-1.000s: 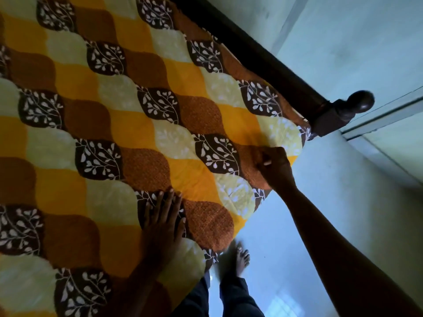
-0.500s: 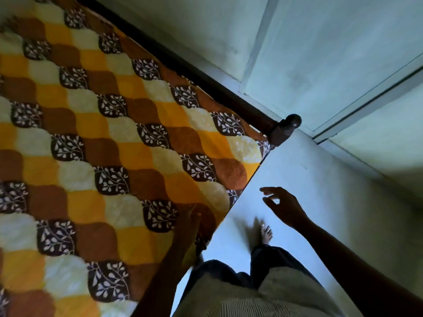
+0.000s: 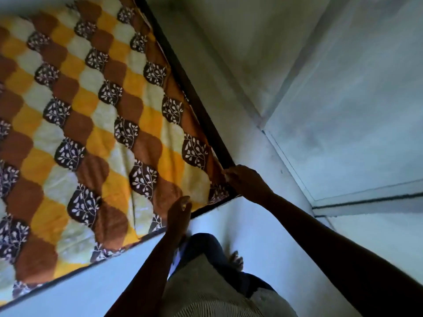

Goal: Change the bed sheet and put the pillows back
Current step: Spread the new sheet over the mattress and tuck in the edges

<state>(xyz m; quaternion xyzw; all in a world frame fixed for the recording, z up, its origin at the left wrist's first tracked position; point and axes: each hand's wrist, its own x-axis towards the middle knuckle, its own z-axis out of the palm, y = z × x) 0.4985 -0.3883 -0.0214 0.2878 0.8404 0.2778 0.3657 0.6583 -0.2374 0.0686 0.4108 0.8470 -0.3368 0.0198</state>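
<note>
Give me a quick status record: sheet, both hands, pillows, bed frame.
sheet: patterned, spread over the bed, creased near the corner
right hand: at the bed's corner, fingers curled on the sheet's edge
left hand: on the sheet by the near edge, grip unclear
bed frame: dark, along the sheet's far side
pillows: none in view

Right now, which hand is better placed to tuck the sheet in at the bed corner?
Right. The right hand sits at the corner, fingers curled on the sheet edge beside the dark bed frame. The left hand is short of the corner, along the near edge.
</note>
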